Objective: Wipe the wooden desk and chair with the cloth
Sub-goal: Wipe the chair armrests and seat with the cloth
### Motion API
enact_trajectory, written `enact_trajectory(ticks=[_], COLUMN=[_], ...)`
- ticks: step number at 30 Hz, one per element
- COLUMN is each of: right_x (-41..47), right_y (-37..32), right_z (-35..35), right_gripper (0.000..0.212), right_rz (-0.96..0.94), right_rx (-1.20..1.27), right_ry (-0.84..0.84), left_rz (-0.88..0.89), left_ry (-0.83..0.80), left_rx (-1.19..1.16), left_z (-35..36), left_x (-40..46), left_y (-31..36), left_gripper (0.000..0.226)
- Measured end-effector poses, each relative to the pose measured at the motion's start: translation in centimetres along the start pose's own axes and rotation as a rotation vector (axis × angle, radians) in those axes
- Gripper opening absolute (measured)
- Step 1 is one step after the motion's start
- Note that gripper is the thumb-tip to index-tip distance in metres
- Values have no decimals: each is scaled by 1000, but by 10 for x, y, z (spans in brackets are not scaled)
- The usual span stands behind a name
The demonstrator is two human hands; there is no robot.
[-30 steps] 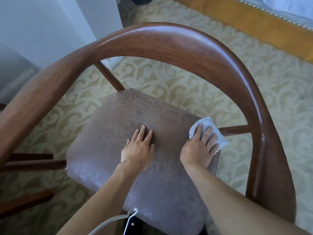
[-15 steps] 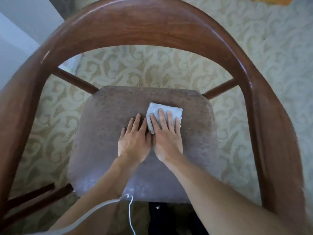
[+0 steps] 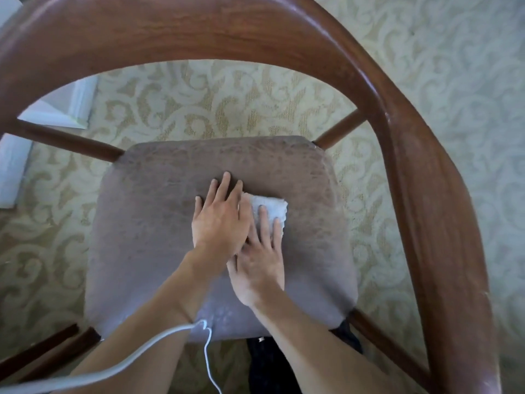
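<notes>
I look down on a wooden chair with a curved backrest rail (image 3: 255,32) and a brown padded seat (image 3: 147,251). A small folded white cloth (image 3: 271,207) lies near the seat's middle. My right hand (image 3: 260,263) lies flat on the cloth with straight fingers, pressing it to the seat. My left hand (image 3: 220,220) is flat too, its fingers spread on the seat, and it overlaps the thumb side of my right hand and the cloth's left edge. The desk is out of view.
Patterned beige carpet (image 3: 213,103) surrounds the chair. A white wall base (image 3: 17,155) stands at the left. A white cable (image 3: 159,348) hangs across my left forearm. Dark wooden rungs (image 3: 42,354) show at the lower left, something black (image 3: 272,365) below the seat's front edge.
My right hand slid the cloth from the seat's right edge to the middle, then slightly back toward me. My left hand now overlaps the right. The camera tilted further down.
</notes>
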State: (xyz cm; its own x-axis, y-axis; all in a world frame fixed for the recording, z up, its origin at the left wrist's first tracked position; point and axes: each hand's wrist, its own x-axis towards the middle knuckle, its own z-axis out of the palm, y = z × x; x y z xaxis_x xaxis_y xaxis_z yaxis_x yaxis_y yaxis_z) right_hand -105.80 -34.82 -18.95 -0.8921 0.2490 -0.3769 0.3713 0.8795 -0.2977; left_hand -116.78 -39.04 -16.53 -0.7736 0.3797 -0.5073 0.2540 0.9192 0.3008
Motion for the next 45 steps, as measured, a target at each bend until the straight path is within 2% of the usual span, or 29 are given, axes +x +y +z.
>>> enact_trajectory(ticks=[2, 6, 9, 14, 18, 21, 23, 28, 32, 35, 37, 41, 45], right_x=[-10, 5, 36, 63, 22, -35, -72, -126, -124, -109, -103, -118, -130], right_y=[4, 63, 91, 66, 77, 75, 70, 39, -15, -52, -58, -14, 49], right_z=[4, -23, -46, -51, -38, -14, 4, 29, 48, 57, 53, 45, 33], right_gripper=[65, 61, 60, 63, 66, 65, 63, 65, 63, 79, 87, 72, 67], right_rz=[21, 248, 380, 373, 479, 511, 492, 417, 77, -130, -181, 111, 326], right_rx=[12, -32, -27, -4, 16, 35, 30, 32, 42, 80, 43, 27, 20], right_ry=[-6, 125, 122, 125, 153, 195, 195, 108, -23, -112, -152, -5, 133], left_rz=[1, 25, 25, 18, 46, 154, 203, 202, 224, 230, 239, 251, 237], left_ry=[-9, -7, 1, -1, -49, -65, -84, -78, -64, -64, -57, -42, -30], left_rx=[-7, 40, 41, 23, 83, 197, 233, 200, 139, 119, 117, 104, 111], left_z=[-2, -2, 0, 0, -2, 15, 32, 41, 44, 49, 52, 53, 58], left_x=[0, -1, -3, -4, -4, -25, -43, -45, -53, -64, -70, -71, -71], left_y=[1, 0, 2, 4, 2, 9, 15, 17, 10, 3, -1, -5, -3], left_gripper=[66, 63, 61, 59, 62, 65, 65, 63, 63, 63, 65, 78, 78])
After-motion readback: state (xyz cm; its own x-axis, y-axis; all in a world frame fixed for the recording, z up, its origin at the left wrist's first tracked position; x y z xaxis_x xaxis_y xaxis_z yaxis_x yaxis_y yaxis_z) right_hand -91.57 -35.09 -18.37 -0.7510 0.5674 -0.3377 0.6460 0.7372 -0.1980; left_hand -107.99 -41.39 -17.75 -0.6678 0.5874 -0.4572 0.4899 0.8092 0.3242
